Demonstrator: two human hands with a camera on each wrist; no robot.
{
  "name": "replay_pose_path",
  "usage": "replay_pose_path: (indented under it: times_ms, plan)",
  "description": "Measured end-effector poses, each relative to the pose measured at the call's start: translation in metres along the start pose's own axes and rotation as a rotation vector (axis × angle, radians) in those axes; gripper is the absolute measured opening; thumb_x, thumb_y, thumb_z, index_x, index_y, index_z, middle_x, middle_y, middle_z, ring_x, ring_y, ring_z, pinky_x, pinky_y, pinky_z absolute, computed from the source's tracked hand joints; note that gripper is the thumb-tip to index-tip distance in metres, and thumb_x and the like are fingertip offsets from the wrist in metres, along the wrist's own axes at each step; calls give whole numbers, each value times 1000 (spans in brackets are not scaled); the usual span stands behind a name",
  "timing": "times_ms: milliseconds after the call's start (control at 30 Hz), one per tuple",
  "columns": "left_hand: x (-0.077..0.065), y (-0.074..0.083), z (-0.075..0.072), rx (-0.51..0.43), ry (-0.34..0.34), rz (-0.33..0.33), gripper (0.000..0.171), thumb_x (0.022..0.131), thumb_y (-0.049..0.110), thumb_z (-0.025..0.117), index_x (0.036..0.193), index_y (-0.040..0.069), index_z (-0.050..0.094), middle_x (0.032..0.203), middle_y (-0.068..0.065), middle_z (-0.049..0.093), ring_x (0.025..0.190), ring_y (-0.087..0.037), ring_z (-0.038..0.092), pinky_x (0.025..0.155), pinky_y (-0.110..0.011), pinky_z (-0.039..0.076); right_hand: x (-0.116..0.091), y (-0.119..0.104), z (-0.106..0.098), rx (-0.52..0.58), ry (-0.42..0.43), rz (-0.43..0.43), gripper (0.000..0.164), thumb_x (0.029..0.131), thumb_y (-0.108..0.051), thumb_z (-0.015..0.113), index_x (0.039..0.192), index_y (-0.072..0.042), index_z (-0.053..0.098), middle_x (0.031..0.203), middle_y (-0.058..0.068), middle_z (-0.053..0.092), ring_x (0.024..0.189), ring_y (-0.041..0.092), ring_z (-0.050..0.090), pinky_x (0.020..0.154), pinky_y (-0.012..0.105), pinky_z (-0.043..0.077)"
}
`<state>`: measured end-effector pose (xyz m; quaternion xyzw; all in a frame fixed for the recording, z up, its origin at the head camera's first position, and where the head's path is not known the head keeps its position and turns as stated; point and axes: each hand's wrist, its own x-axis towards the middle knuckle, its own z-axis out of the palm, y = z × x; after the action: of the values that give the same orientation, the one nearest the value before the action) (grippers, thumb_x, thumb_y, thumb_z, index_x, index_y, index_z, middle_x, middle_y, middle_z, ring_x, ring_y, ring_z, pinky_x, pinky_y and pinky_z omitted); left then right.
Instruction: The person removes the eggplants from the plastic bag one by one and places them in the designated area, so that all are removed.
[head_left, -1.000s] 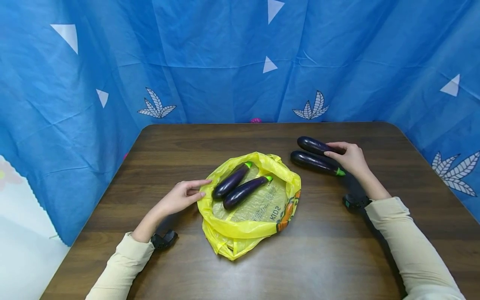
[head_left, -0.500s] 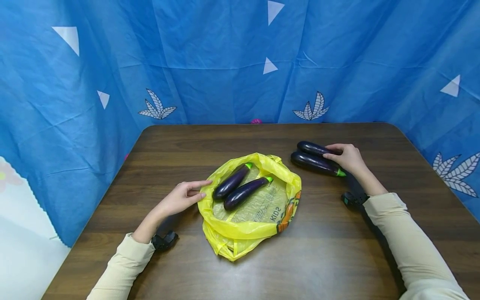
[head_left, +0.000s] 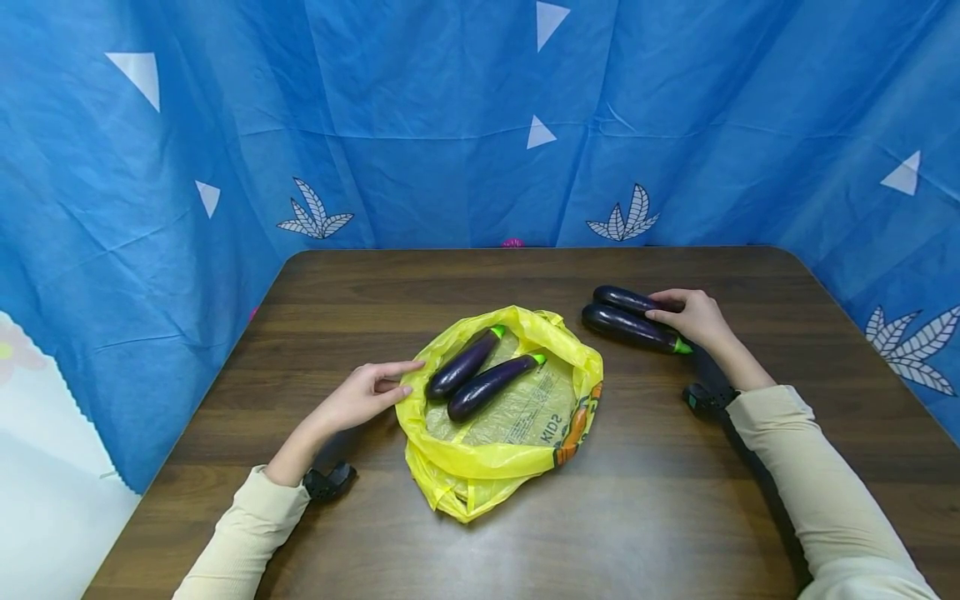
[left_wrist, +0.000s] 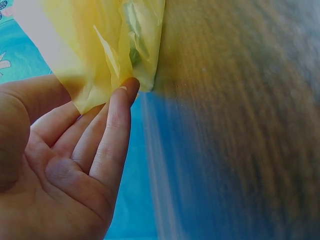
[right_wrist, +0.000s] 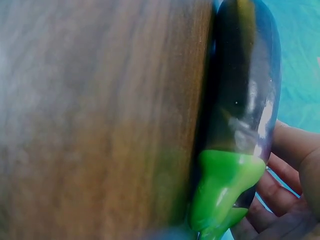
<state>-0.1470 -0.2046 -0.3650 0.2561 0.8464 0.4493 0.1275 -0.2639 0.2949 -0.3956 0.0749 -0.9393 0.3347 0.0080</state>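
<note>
A yellow plastic bag [head_left: 480,454] lies with its mouth wide on the table. Two dark purple eggplants with green stems, a left one [head_left: 461,364] and a right one [head_left: 491,386], are inside it. My left hand [head_left: 360,396] holds the bag's left rim between thumb and fingers; the left wrist view shows the yellow film [left_wrist: 100,55] at the fingertips. On the right, two more eggplants lie side by side, a far one [head_left: 621,297] and a near one [head_left: 630,326]. My right hand [head_left: 693,317] grips the far one's right end, which it hides. In the right wrist view, the near eggplant [right_wrist: 245,85] covers part of the hand.
The brown wooden table [head_left: 660,517] carries the bag and eggplants. A blue patterned cloth [head_left: 450,125] hangs behind its far edge and along the sides. A white cloth [head_left: 45,483] shows at lower left.
The far eggplant has shifted slightly nearer, closing up against the near one, with my right hand on it. My left hand and the bag have stayed in place.
</note>
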Motion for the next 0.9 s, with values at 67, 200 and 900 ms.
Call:
replay_pose_path:
  times_ms: [67,200,900]
  plan:
    - [1,-6,1,-4,4,2,39,93,-4,53,131,-13,46,132,-30,44,104,-34,58,79,-30,50,0,0,-1,6,0,-8,45,92,-26,62,123,7,56,118,29,54,104,41,50,88,56,41]
    - [4,-23,3,-3,13,14,40,94,-1,54,132,-9,47,133,-27,44,104,-31,58,79,-31,50,-1,1,-2,16,-1,-20,46,92,-25,63,124,7,55,119,29,54,106,42,50,89,56,40]
    - [-1,-1,0,-15,4,2,40,93,-3,54,132,-11,46,133,-28,44,104,-33,58,77,-29,50,-1,-7,-6,39,21,-41,47,91,-27,63,125,4,55,126,28,48,114,43,43,91,58,37]
